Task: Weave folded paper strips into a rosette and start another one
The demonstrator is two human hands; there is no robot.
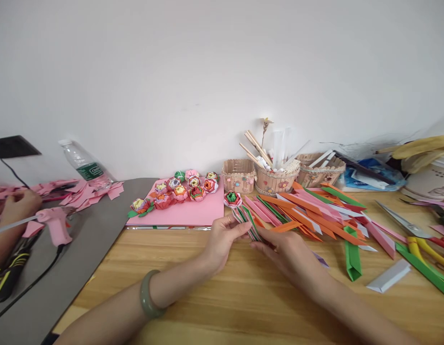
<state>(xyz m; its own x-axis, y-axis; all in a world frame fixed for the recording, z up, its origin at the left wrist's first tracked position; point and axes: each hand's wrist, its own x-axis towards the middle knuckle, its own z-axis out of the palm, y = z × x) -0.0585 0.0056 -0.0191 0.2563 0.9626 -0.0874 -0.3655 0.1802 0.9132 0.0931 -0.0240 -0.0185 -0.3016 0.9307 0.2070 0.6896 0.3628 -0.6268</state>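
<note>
A bundle of folded paper strips (pixel 246 223), in green, white and pink layers, is gripped between both hands above the wooden table. My left hand (pixel 225 238) pinches its left side, thumb on top. My right hand (pixel 279 245) closes on its lower right end with thumb and fingers. Just beyond the bundle sits a paper flower (pixel 232 199) with a green centre and pale pink outer petals. Right of my hands lies a loose pile of folded paper strips (pixel 315 208) in orange, pink, green and white.
Several paper flowers (pixel 180 193) rest on pink paper (pixel 207 211). Behind stand decorated baskets (pixel 238 177), one with sticks. Scissors (pixel 409 227) lie right. At left are a pink glue gun (pixel 56 225), a bottle (pixel 86 165), pink paper scraps (pixel 78 194) and another person's hand (pixel 22 206).
</note>
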